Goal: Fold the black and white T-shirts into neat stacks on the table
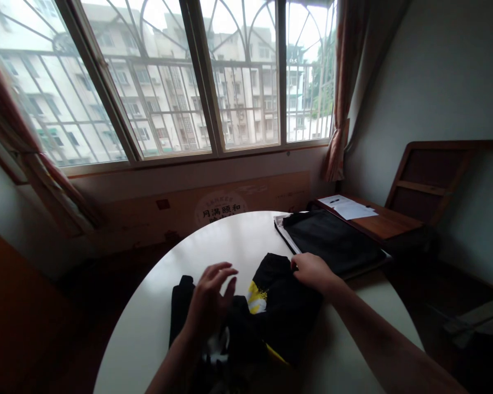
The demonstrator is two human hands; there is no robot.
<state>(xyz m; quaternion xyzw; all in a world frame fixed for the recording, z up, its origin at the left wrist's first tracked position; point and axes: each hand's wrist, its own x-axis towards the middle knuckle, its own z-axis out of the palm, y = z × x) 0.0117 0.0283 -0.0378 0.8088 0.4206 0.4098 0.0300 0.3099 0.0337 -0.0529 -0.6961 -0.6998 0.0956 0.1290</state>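
A black garment [285, 306] with yellow and white printed patches lies bunched on the white round table [148, 306]. My right hand [312, 271] pinches its upper right edge, fingers closed on the cloth. Over the garment's left part hovers my left hand [213, 295], its fingers apart and curved, with nothing visible in them. A black sleeve-like piece [181, 303] of cloth sticks out to the left of that hand. The near part of the garment is dark and partly hidden by my left forearm.
Behind my right hand, a folded black cloth stack [332, 241] with a white edge lies at the table's far right. Beyond it, a brown wooden surface [394, 219] holds white papers [349, 208] and a pen. A large cardboard box [271, 191] stands below the barred window [242, 87].
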